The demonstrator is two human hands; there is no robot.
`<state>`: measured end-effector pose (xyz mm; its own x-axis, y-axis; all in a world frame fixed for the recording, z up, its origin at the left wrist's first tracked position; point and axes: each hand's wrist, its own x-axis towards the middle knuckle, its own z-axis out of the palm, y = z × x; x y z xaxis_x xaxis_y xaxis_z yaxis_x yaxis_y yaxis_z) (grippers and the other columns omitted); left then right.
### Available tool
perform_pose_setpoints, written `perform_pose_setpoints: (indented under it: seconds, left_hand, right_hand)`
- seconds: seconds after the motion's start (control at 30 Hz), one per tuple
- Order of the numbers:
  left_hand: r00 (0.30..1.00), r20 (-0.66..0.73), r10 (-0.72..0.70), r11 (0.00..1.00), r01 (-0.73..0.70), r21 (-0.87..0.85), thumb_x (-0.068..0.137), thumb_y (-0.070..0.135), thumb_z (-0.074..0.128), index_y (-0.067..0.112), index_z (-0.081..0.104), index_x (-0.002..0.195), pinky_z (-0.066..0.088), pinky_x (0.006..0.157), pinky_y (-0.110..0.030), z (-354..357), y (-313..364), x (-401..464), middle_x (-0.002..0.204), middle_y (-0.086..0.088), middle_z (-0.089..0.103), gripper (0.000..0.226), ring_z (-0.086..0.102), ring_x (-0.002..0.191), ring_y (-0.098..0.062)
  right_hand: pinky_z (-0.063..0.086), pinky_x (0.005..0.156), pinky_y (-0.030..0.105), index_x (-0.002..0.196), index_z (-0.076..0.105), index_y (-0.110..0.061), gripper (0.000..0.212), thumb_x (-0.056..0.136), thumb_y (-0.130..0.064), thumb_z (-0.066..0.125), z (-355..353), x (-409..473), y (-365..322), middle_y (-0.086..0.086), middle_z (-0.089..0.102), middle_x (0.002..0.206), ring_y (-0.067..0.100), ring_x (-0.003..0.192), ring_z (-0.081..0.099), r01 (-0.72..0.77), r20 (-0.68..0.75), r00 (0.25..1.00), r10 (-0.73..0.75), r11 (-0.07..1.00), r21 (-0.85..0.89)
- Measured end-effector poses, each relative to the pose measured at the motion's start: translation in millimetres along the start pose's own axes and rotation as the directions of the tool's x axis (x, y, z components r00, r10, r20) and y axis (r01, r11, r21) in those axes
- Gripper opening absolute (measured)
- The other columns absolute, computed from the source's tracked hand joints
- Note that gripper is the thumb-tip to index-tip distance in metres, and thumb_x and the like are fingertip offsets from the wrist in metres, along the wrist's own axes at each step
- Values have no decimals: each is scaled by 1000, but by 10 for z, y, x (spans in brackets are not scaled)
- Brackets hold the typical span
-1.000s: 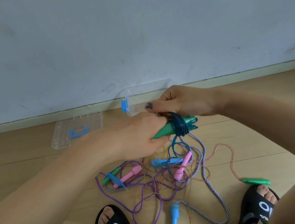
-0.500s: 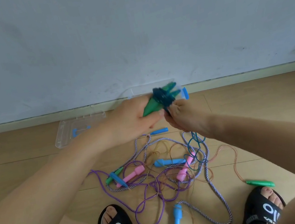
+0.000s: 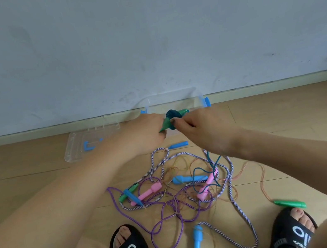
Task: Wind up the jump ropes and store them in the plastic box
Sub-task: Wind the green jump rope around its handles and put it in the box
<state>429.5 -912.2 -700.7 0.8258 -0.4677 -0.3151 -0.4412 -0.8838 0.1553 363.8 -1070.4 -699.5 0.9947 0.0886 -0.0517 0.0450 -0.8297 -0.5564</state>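
Item: green-handled jump rope (image 3: 175, 117), teal cord wound in a thick bundle round its paired handles. Held above the floor, just in front of the plastic box (image 3: 172, 100), far centre by the wall. Left hand (image 3: 144, 133) grips the handle tips, fingers curled round them, apparently to steady the bundle. Right hand (image 3: 198, 126) pinches the cord at the bundle; a loose teal tail (image 3: 211, 165) trails down from it into the pile, so winding looks unfinished.

Box: clear, blue latches, open. Its lid (image 3: 79, 147) lies flat to the left, leaving the mouth free for storing.

Remaining stock, near centre on the floor (image 3: 38, 185): tangled ropes (image 3: 182, 197), purple, striped and orange cords, with pink, blue and green handles. One green handle (image 3: 290, 204) lies apart, near right. All likely still to be wound.
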Motion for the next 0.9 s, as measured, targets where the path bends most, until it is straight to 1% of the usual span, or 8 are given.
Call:
perform_pose_setpoints:
  seconds: [0.13,0.27,0.5,0.67,0.7,0.77,0.83,0.9]
  left_hand:
    - [1000,-10,28,993,-27,118,97,22,43,17,42,82,43,58,-32,43,54,-8,79,-5,50,16,56,70,-25]
    - [991,15,136,966,-136,222,100,23,42,16,38,89,37,58,-32,28,242,-100,71,-1,36,14,49,68,-24]
    - [943,3,332,914,-323,244,102,36,43,21,29,87,38,59,-34,-90,456,-364,71,8,30,26,41,67,-21]
    - [893,-135,430,901,-434,-3,100,33,50,21,46,93,24,59,-24,-188,431,-436,73,14,37,15,39,67,-10]
    - [891,-159,425,895,-440,-77,99,33,52,31,47,93,27,59,-21,-213,419,-456,72,16,39,8,42,65,-5]
    - [910,-192,367,889,-404,-215,98,32,55,42,40,84,32,54,-13,-217,363,-444,65,17,42,23,48,61,3]
    - [942,-192,274,907,-319,-273,97,33,55,31,45,81,33,52,-18,-180,254,-347,66,7,50,20,51,63,-4]
    - [963,-208,169,915,-232,-331,97,31,55,14,54,87,37,59,-31,-142,102,-233,71,0,55,20,52,66,-17]
  right_hand:
    - [30,49,33,55,34,-12,57,98,-48,45,-221,96,11,0,35,45,21,47,36,64,-72,995,-68,996,-58]
    - [22,49,31,54,26,-14,60,96,-51,50,-377,194,34,-1,25,45,18,48,24,105,-131,985,-114,991,-78]
    - [17,52,30,59,24,-14,61,91,-51,60,-489,320,206,7,20,59,14,52,17,151,119,979,-164,982,113]
    - [28,53,27,58,41,-9,58,88,-54,60,-310,320,339,8,32,57,15,49,31,-32,235,971,-53,939,343]
    - [33,53,26,61,45,-10,51,85,-50,63,-275,299,373,7,37,59,11,46,36,-56,240,970,-37,927,370]
    - [40,52,13,69,47,-23,27,88,-27,66,-177,244,427,-4,46,69,2,50,47,-106,255,967,15,931,348]
    - [38,50,14,63,42,-32,37,95,-26,58,-12,211,467,-5,45,66,11,56,44,-126,219,974,50,929,349]
    - [30,52,23,47,39,-24,55,97,-46,46,129,188,480,-3,41,54,16,54,35,-161,176,980,97,903,399]
